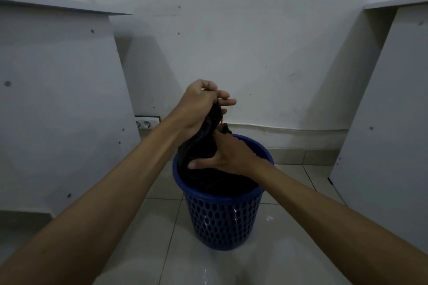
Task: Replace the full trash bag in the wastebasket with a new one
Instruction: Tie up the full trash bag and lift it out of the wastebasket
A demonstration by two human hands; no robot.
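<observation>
My left hand [199, 109] clenches the gathered neck of the black trash bag [208, 146] above the blue wastebasket [222, 220], my right hand [228, 157] clasping it at the rim, open tiled floor [289, 250] around.

Both hands work right over the mouth of the blue wastebasket [223, 220], the left hand [199, 109] above the right hand [228, 155], and the black trash bag [208, 143] fills that opening, so no way leads down inside it. Around the basket the tiled floor [289, 250] lies open toward the person and to both sides of the hands. Farther out, a white panel [58, 104] closes the left, another white panel [393, 111] the right, and the wall [243, 41] stands just beyond the hands.
</observation>
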